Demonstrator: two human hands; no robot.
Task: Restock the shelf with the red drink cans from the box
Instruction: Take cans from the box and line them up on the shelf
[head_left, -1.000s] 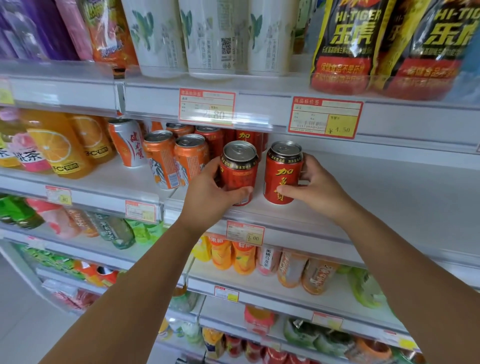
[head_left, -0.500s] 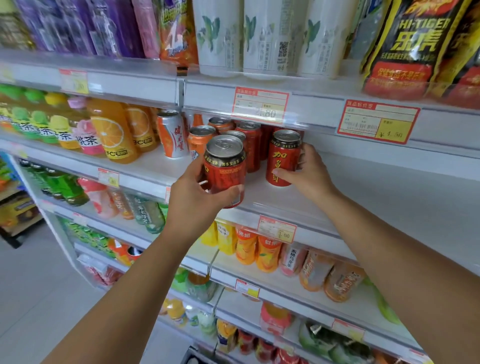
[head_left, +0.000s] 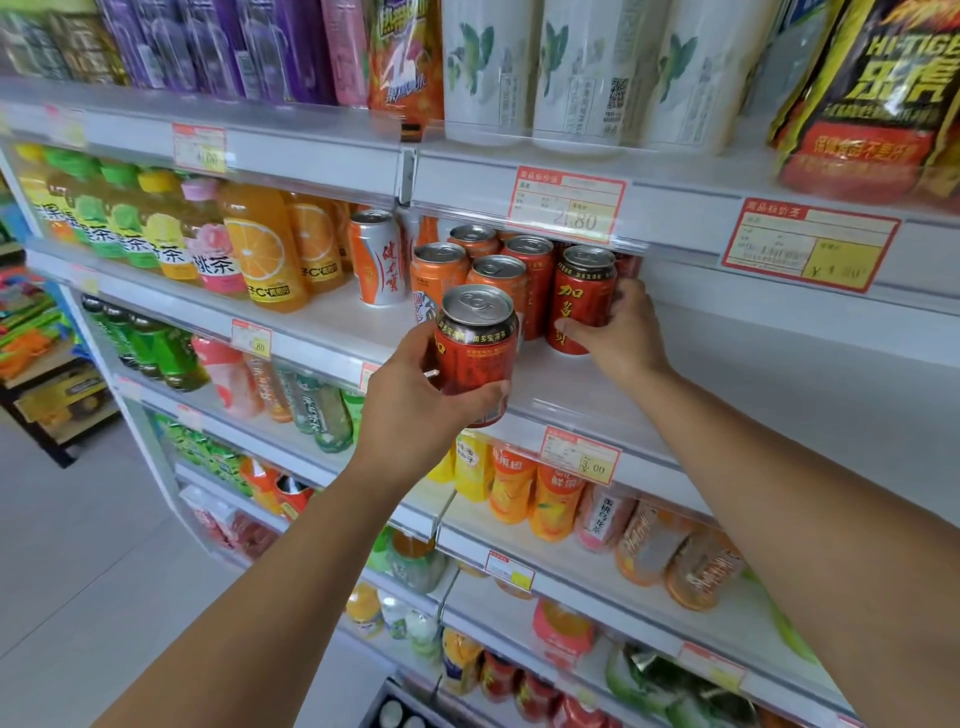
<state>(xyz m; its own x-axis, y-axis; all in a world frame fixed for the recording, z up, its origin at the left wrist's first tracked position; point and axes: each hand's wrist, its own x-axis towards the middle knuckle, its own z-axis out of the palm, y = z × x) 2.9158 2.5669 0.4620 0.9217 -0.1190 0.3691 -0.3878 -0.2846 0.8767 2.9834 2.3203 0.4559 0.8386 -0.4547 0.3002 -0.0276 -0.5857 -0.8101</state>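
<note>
Since a second ago, our left hand (head_left: 415, 400) has pulled the lifted red can (head_left: 475, 358) back toward us and up off the shelf (head_left: 753, 374). Our right hand (head_left: 618, 338) has pushed the standing red can (head_left: 579, 306) farther in.

Now the lifted red can hangs in the air just in front of the shelf's near edge. Our left fingers and thumb are curled round it. The standing red can sits upright on the shelf, just beside a third red can (head_left: 532, 280) on its left. Our right fingers wrap round it and our thumb lies on its front.

We think the job is partly done. One can is nearly in place, one is not yet on the shelf, and the right side of the shelf is bare, so more cans could go there. A dark thing (head_left: 400, 714) at the bottom edge may be the box, but we cannot tell.

We count three red cans for sure. A red sliver behind the standing one may be a fourth. We count three orange cans (head_left: 439, 270) to the left, and one white and orange can (head_left: 375, 260) farther left.
</note>
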